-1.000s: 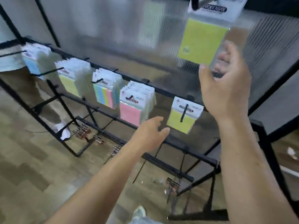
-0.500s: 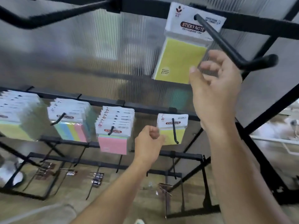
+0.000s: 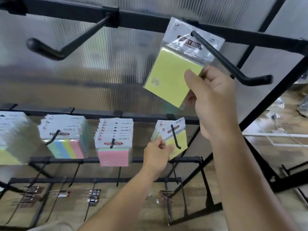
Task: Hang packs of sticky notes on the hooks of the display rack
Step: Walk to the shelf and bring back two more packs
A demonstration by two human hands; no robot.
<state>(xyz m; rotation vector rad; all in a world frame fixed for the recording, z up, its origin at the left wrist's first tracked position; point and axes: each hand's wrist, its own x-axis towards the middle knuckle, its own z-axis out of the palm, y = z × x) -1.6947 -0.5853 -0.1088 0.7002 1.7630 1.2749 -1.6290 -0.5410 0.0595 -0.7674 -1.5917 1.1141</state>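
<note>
A shop-like setting is suggested: packs of sticky notes (image 3: 115,144) are hung on a black display rack (image 3: 150,22) before a ribbed translucent panel (image 3: 100,72).

Black metal display rack (image 3: 150,22) is set before a ribbed translucent plastic panel (image 3: 100,72). On the top rail, a black bent-wire left hook (image 3: 66,47) and a black bent-wire right hook (image 3: 233,64) are mounted. The right hook is passed through the yellow wrapped sticky-note pack (image 3: 170,77), which is pinched at its lower right by the right hand (image 3: 215,100).

On the middle rail, left to right, are hung:
- blurred edge stack (image 3: 11,139)
- multi-coloured stack (image 3: 66,140)
- pink stack (image 3: 114,147)
- small yellow stack (image 3: 176,140), gripped at its left edge by the left hand (image 3: 156,155)

Small metal clips (image 3: 94,196) are hung on the lowest rail, beneath.
</note>
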